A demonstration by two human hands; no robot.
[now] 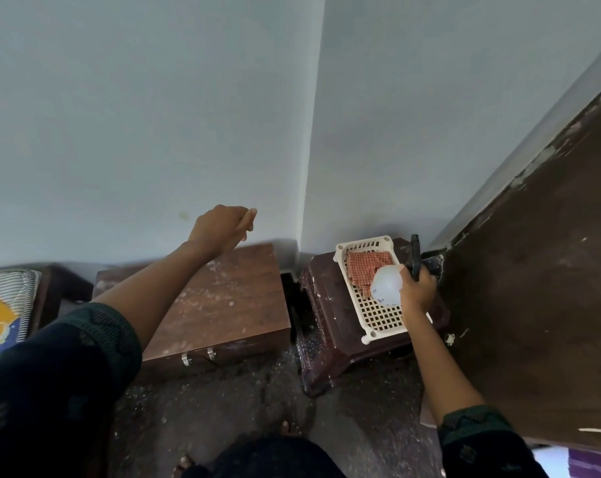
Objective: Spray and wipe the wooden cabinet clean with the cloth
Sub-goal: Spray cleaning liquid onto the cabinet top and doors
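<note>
The dusty wooden cabinet point(223, 305) sits near left. Right of it, the right hand point(417, 291) grips the spray bottle point(387, 286) over the basket point(378, 320). It is best lifted straight up, clear of the checked cloth point(364, 263) inside. Farther off, the left hand point(219, 229) hangs curled and empty above the cabinet.

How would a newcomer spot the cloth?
At the wall corner, a dark maroon plastic stool carries a white plastic lattice basket. The folded orange-and-white checked cloth lies in the basket's far end. It is the only fabric there, beside the translucent spray bottle gripped by the right hand.
</note>
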